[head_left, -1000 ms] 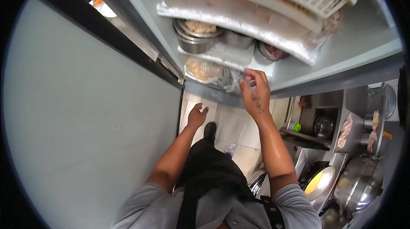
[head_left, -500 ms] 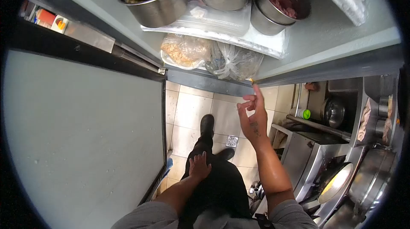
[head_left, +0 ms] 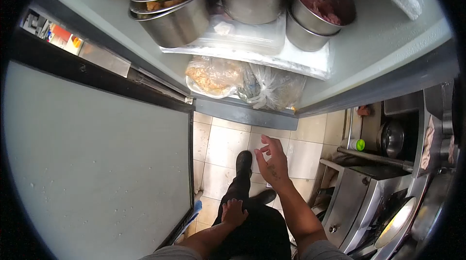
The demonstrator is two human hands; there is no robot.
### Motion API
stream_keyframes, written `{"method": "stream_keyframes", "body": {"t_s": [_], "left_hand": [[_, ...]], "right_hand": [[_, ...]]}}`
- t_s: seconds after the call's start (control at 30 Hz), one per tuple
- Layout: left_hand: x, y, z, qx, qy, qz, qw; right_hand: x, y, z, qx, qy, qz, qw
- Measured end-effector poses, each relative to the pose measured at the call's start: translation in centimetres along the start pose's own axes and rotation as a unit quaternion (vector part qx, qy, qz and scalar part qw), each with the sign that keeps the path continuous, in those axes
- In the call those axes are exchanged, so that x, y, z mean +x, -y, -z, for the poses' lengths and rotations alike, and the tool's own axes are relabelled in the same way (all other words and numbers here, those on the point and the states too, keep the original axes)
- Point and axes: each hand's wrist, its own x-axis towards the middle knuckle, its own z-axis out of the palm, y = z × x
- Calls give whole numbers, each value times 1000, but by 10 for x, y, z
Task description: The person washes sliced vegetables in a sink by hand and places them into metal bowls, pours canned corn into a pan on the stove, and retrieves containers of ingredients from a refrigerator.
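My left hand [head_left: 234,212] lies on my dark trouser leg with its fingers spread and nothing in it. In the air before the open fridge is my right hand [head_left: 273,160], empty, its fingers loosely bent and apart. Nearest to it, on the fridge bottom, are a tied clear plastic bag [head_left: 274,87] with dark contents and a bag of pale orange food [head_left: 213,74] on a white tray. On the frosty shelf above stand a metal pot of pale chunks [head_left: 172,27], another metal pot [head_left: 252,4] and stacked metal pots [head_left: 310,32] with red meat on top.
The fridge door [head_left: 97,158] stands swung open on the left. To the right are a steel appliance [head_left: 347,206], a pan [head_left: 395,221], a metal bowl [head_left: 392,138] and a green-capped container [head_left: 359,144]. My boots [head_left: 244,163] are on the tiled floor [head_left: 225,143].
My right hand has drawn back from the fridge edge, down and slightly left. The camera has tilted up, showing more of the shelf. My left hand stays on my leg.
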Motion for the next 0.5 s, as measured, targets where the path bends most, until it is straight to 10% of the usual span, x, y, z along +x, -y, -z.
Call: {"method": "stream_keyframes", "body": {"t_s": [0.5], "left_hand": [[5,5,7,-27,-8,3,1000]], "right_hand": [[86,137,42,-17,-64,245,967]]}}
